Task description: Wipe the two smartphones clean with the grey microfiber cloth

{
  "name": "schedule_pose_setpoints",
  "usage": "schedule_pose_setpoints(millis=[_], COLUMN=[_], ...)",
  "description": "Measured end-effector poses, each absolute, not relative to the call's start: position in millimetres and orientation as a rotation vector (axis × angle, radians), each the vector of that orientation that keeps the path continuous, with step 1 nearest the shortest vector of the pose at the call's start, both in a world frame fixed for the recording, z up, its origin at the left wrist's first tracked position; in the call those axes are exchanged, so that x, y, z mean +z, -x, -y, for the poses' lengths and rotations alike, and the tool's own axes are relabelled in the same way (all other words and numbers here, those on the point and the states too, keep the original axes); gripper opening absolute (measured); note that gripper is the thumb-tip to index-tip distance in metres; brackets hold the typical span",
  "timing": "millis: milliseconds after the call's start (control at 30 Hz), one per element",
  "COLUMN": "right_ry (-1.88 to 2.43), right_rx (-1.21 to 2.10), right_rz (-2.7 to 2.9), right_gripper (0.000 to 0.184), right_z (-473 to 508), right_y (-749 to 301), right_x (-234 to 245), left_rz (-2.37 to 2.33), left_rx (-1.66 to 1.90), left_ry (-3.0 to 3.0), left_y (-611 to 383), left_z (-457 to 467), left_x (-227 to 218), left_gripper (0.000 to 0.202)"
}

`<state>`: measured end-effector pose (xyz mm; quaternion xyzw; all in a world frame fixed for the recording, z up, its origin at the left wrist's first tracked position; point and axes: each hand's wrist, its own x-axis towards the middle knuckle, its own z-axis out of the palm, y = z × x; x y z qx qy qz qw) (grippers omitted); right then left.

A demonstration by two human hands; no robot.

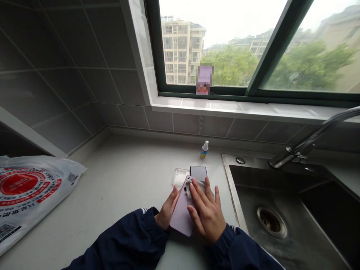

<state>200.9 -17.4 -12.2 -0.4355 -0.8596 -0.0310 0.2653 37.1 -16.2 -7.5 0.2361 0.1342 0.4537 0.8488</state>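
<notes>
My left hand (168, 209) grips the left edge of a lilac phone (180, 214), held back-side up and tilted over the counter. My right hand (206, 210) lies over the phone's back with fingers stretched out, pressing a small white cloth (189, 187) against the camera end. Just beyond the phone lie a clear phone case (180, 176) and a dark rectangular screen piece (198, 173). A small spray bottle (204, 149) with a white cap stands further back by the wall.
A steel sink (284, 210) with a drain and a tap (309, 140) takes up the right side. A white plastic bag with red print (25, 191) lies at the left. Grey tiled walls and a window sill (225, 107) bound the white counter (120, 187).
</notes>
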Motion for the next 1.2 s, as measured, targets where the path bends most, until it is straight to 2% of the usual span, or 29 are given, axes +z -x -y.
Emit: schedule_pose_setpoints(millis=[200,467,833,1200], right_ry=[1.327,1.088,0.836,1.220], right_rx=[-0.055,0.000,-0.002,-0.047], right_rz=[2.172,2.375,2.548,2.260], right_gripper=[0.063,0.063,0.055,0.060], right_z=[15,19,25,17], right_y=[-202,-201,-199,-201], right_x=[-11,-8,-4,-13], left_rz=[-0.317,-0.294,-0.370,-0.302], left_rx=[0.782,1.008,0.988,0.898], left_ry=[-0.559,-0.553,-0.310,-0.479], left_y=[-33,-41,-36,-37], left_z=[20,17,12,17], left_x=[-13,2,2,-5], left_gripper=[0.072,0.064,0.071,0.069])
